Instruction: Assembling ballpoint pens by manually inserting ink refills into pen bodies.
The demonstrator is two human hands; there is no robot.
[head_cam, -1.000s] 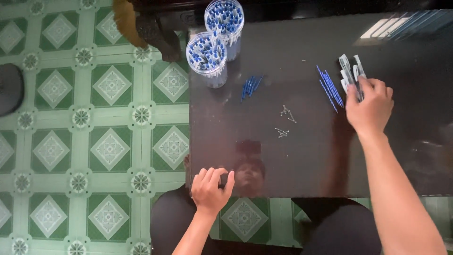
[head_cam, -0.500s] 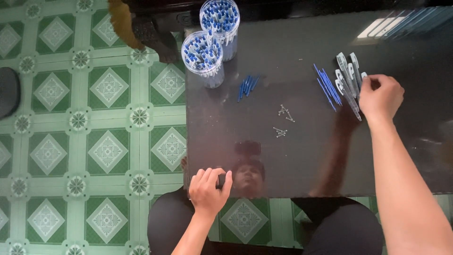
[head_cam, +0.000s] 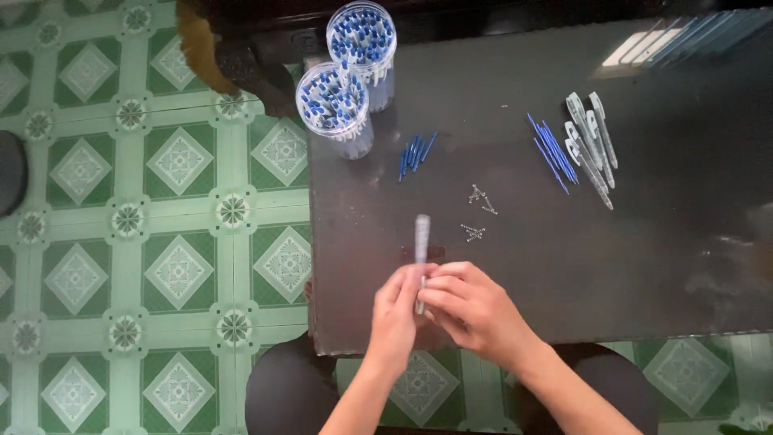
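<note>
Between both hands, clear pen barrel upright

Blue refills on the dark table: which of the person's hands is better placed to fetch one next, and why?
Probably the right hand: the blue refills lie on its side of the table. The left hand already steadies the clear pen barrel.

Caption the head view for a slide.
Both hands, left hand and right hand, hold a clear pen barrel above a dark table.
</note>
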